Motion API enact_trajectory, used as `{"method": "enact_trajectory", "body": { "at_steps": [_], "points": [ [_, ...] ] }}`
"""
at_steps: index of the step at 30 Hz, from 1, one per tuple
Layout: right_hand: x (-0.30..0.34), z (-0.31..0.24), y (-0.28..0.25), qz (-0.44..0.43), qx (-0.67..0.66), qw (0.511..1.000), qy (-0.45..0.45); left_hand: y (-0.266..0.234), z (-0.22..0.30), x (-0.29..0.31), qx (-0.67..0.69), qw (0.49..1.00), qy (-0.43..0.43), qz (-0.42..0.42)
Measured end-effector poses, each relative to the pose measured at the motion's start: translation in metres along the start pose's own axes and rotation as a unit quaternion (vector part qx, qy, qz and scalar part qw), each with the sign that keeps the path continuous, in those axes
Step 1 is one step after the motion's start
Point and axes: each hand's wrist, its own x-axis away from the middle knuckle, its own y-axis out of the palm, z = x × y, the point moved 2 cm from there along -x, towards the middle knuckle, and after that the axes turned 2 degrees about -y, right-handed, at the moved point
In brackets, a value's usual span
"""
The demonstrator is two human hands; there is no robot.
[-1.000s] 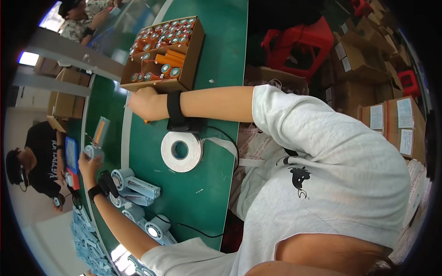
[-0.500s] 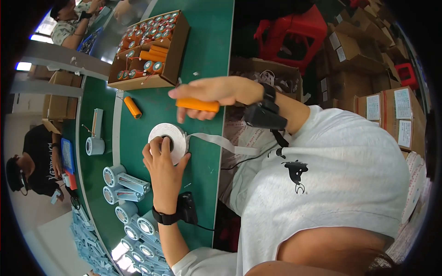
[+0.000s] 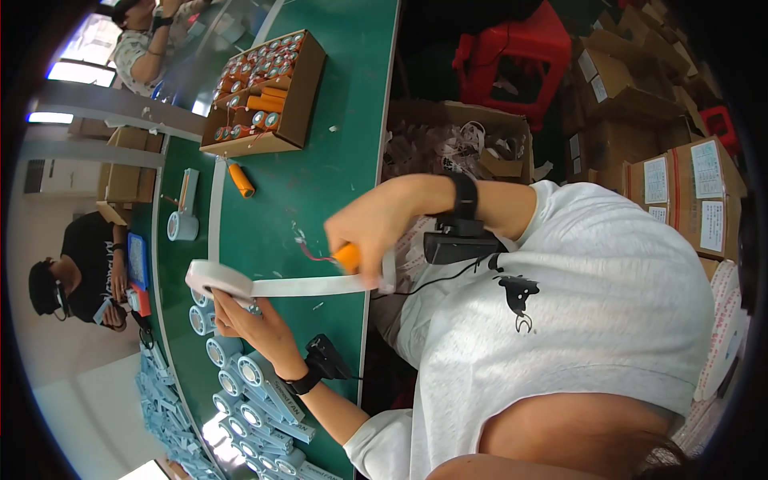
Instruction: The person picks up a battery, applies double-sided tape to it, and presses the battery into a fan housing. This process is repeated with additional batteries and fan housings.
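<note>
Nearest the body, the right hand [image 3: 368, 228] has its fingers curled around an orange battery [image 3: 346, 257] with a red wire, just over the near edge of the green counter [image 3: 336, 176]. A white tape strip [image 3: 308, 286] runs to this hand; blur hides whether the fingers pinch its end. Beyond, the left hand [image 3: 260, 328] grips the tape roll [image 3: 228, 278], fingers bent in at its hub. The strip is drawn out but not cut from the roll, so work on this battery looks partway at most. Beside the left forearm stand many blue fans [image 3: 250, 370]. Farther off, a loose battery [image 3: 242, 182] lies on the counter, near a cardboard box [image 3: 310, 96] with plenty more batteries left in it.
</note>
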Motion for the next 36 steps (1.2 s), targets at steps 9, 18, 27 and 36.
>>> {"method": "enact_trajectory", "body": {
  "at_steps": [9,18,27,36],
  "points": [
    [-0.040,-0.046,-0.028,0.313,-0.063,0.937,-0.142,-0.007,0.003,0.016,0.060,0.997,-0.007,0.040],
    [-0.118,-0.030,0.012,0.281,-0.098,0.949,-0.107,-0.014,0.014,0.012,-0.078,0.997,0.006,-0.008],
    [-0.127,-0.010,0.006,0.436,-0.527,0.711,-0.165,-0.005,0.030,0.007,-0.016,0.999,-0.038,-0.026],
    [-0.088,-0.024,-0.088,0.371,-0.368,0.749,-0.408,0.000,0.031,0.012,0.211,0.948,-0.009,-0.239]
  ]
}}
